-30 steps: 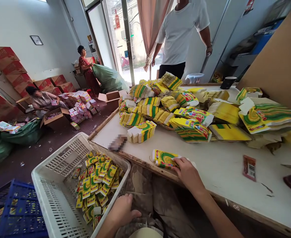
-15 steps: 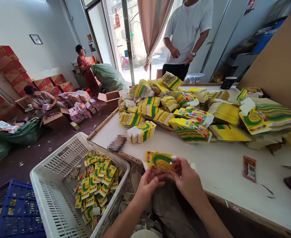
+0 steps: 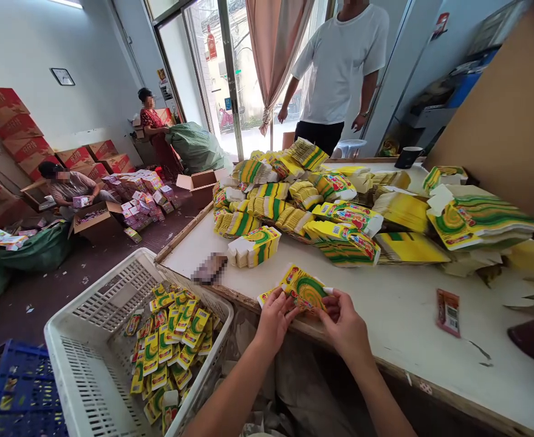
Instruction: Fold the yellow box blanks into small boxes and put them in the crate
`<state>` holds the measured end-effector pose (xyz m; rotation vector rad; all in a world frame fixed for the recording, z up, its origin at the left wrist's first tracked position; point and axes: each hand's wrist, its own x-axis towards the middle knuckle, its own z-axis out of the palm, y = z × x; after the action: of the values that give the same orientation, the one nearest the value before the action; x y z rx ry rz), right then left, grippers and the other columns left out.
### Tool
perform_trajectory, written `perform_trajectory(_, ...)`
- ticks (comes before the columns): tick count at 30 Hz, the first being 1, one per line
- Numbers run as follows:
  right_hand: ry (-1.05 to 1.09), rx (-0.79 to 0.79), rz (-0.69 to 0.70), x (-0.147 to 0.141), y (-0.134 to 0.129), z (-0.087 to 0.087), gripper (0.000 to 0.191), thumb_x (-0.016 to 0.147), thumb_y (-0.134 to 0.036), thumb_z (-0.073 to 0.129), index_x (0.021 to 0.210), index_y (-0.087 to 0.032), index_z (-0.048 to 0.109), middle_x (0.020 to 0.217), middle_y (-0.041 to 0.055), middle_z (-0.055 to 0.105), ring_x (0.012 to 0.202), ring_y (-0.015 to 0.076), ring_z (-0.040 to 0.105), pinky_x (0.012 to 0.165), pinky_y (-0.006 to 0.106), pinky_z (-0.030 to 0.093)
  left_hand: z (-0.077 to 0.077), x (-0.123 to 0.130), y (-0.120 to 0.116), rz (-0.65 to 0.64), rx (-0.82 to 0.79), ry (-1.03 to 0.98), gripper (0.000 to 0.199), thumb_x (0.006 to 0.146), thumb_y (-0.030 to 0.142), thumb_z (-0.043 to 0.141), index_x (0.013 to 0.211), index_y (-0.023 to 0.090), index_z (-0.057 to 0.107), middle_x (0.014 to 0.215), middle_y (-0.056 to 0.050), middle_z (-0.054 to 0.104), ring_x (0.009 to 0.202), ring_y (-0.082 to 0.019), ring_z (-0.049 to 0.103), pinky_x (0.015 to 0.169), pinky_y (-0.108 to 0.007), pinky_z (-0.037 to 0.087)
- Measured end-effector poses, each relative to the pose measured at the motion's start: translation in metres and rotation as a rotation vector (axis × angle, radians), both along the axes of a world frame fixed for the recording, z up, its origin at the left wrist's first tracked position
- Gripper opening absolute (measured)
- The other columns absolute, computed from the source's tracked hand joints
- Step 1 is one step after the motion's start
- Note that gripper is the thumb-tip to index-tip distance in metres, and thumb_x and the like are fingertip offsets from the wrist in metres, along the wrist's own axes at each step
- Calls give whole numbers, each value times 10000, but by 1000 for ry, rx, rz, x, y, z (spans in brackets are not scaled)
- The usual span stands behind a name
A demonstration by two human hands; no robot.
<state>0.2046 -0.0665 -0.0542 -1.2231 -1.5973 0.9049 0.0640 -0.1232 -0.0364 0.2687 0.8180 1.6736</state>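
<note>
Between my hands, above the front edge of the table, is a yellow and green printed carton (image 3: 307,290) with a spiral pattern. My left hand (image 3: 273,320) is closed on its left end, fingers on the printed face. At the right end, my right hand (image 3: 343,315) pinches the carton near a white flap. Beyond them a small row of cartons (image 3: 256,246) stands on the white table (image 3: 407,309). Behind it lies a large heap of flat, bundled cartons (image 3: 271,197). To my left, a white plastic basket (image 3: 98,364) holds many yellow cartons (image 3: 171,340).
A blue crate (image 3: 25,388) stands left of the basket. On the table lie a small red packet (image 3: 448,311) and a dark cup (image 3: 408,158). A person in a white shirt (image 3: 339,67) stands behind the table; two others work at left among boxes (image 3: 16,127) and sacks (image 3: 196,145).
The carton now shows more of its printed face, and my left hand has moved up onto it. The standing person's arms have dropped to the sides. The whole view has shifted slightly.
</note>
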Motion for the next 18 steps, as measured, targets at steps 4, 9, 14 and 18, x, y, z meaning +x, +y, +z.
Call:
perform_trajectory(4,76,-29,-13,5,0,7,600,696,-647,687,1067,-207,518,835,52,655,634,190,618,616,348,571,-3,1,11,3,8,19,457,664,475,835,951,173,649,1013,-73,699,897,-187,662,821,-340,535)
perform_trajectory(9,123,-76,194,0,-27,12,550,717,-596,727,1062,-211,540,812,36,647,648,186,617,595,316,556,8,13,-3,29,112,29,641,597,593,830,1052,175,661,1096,-97,702,1064,-261,641,978,-396,476)
perform_trajectory(14,263,-168,320,-13,-58,17,434,776,-523,717,1022,-225,519,785,8,602,667,177,599,609,295,536,23,21,-17,95,184,-24,494,736,591,690,1009,179,678,911,-77,707,985,-272,662,968,-431,469)
perform_trajectory(18,367,-215,334,-19,-69,21,444,756,-477,749,1035,-227,511,796,10,621,675,176,603,629,292,531,29,19,-19,141,133,-82,401,735,566,667,906,203,655,804,-36,652,830,-224,651,879,-397,492)
